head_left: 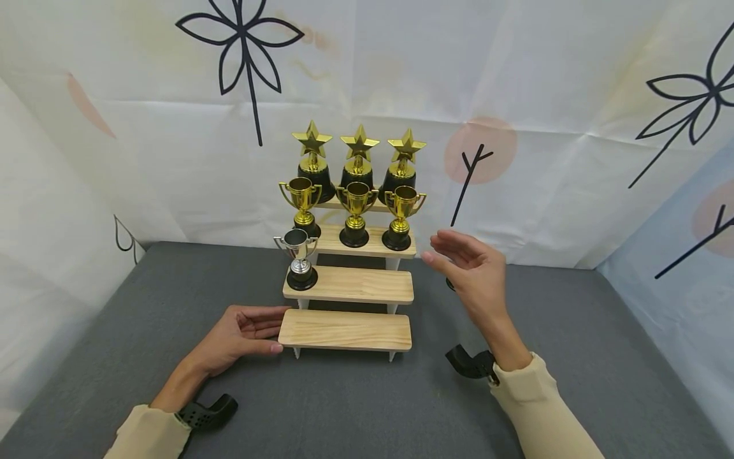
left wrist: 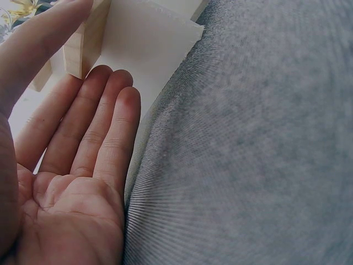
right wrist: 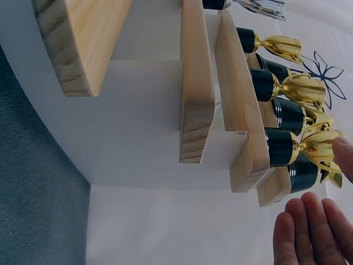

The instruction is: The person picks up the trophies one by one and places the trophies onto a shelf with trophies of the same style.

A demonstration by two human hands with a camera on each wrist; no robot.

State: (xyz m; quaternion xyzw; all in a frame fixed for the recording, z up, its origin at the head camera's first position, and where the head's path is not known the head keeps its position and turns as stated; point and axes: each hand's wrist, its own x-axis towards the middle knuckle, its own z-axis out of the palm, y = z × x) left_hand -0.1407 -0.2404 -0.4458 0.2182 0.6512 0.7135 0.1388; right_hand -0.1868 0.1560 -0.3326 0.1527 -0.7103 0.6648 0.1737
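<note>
A tiered stand with wooden steps (head_left: 344,330) and white supports stands on the grey table. My left hand (head_left: 243,338) is at the left end of its lowest step, fingers extended and fingertips right at the board; the left wrist view shows the palm (left wrist: 71,215) holding nothing. To the right of the stand my right hand (head_left: 473,271) is raised, thumb apart from the fingers (right wrist: 311,232), near the rightmost gold cup trophy (right wrist: 320,146). A silver cup trophy (head_left: 298,252) stands at the left of the second-lowest step. Gold cup trophies (head_left: 355,204) line the step above it.
Three gold star trophies (head_left: 359,146) occupy the top step at the back. Behind the stand hangs a white cloth (head_left: 550,191) with black plant drawings. A small dark curved edge (head_left: 450,285) shows beside the right hand, mostly hidden by it.
</note>
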